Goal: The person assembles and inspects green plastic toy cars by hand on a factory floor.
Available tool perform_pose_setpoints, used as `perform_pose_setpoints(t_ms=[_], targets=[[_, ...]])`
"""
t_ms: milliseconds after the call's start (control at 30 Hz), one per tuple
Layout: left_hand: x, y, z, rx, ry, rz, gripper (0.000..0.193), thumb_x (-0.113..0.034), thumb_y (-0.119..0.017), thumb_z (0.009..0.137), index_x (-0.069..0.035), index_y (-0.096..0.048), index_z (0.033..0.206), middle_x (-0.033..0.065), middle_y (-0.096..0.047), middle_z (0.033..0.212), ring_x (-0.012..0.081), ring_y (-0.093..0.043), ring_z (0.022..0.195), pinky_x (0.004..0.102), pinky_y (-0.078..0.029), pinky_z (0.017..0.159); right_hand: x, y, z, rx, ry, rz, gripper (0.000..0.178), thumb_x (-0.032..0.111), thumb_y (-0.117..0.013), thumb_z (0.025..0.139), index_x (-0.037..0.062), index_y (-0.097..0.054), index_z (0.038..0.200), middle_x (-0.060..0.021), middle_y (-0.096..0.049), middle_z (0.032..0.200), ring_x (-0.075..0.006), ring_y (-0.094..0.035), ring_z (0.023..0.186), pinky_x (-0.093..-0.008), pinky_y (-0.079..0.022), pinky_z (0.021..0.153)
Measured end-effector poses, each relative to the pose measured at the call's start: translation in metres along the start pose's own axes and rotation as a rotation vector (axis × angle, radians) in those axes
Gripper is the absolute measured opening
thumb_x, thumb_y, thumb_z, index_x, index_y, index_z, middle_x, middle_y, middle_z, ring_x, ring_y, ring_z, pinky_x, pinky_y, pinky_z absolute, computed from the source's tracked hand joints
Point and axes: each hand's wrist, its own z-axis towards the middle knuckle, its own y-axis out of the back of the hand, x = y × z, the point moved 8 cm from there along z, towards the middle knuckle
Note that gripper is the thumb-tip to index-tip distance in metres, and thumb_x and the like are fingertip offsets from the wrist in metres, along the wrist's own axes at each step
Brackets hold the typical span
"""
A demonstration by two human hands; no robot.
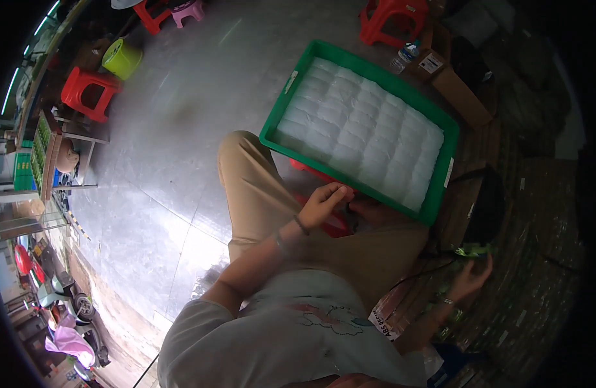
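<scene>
A green plastic tray (272, 123) is tilted in front of my knees, filled with rows of white, soft-looking packets (369, 123). My left hand (324, 202) is closed, with thumb and fingers pinched together just below the tray's near edge. Whatever it may hold is hidden. Off to the right, my right hand (469, 282) is open, its fingers stretched up beside a small shiny green item (474, 250). Whether the fingertips touch that item cannot be made out. Part of a red stool (337, 223) shows between my legs under the tray.
Stacked brown cardboard (531, 246) lies to my right, with a dark bag-like shape (485, 207) on it. A cardboard box (463, 94) and a plastic bottle (403, 57) are past the tray. Red stools (91, 94) and a yellow-green bucket (122, 59) stand on the grey floor.
</scene>
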Motion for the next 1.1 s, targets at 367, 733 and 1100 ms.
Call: perform_pose_setpoints(t_ms=[367,733,1100], targets=[[0.0,0.085,-0.016,-0.286,0.066,-0.649,0.03,-0.023,-0.04,0.091,-0.001,-0.045,0.111,0.0147,-0.055,0.105,0.0242,-0.057,0.093,0.0356,-0.049,0.076,0.221,-0.34,-0.13,1.346,0.174,0.643,0.042,-0.004,-0.052,0.076,0.0011,-0.044,0.116,-0.008,-0.054,0.098,-0.0106,-0.055,0.078,-0.0234,-0.046,0.068],[-0.002,0.13,-0.018,-0.601,-0.098,-0.562,0.02,-0.011,-0.041,0.088,-0.009,-0.048,0.106,0.002,-0.05,0.071,0.0114,-0.05,0.062,0.0277,-0.047,0.059,0.112,-0.558,-0.191,1.403,0.348,0.186,0.028,0.002,-0.059,0.065,0.0011,-0.06,0.093,-0.0172,-0.062,0.087,-0.0307,-0.06,0.082,-0.0363,-0.047,0.073],[0.001,0.139,-0.017,-0.663,-0.13,-0.513,0.021,-0.014,-0.046,0.085,-0.008,-0.05,0.105,0.0009,-0.051,0.075,0.0095,-0.05,0.065,0.0238,-0.043,0.058,0.123,-0.531,-0.168,1.264,0.44,0.214,0.014,0.003,-0.063,0.061,0.0044,-0.06,0.075,-0.0098,-0.06,0.071,-0.0209,-0.059,0.067,-0.0318,-0.048,0.065]])
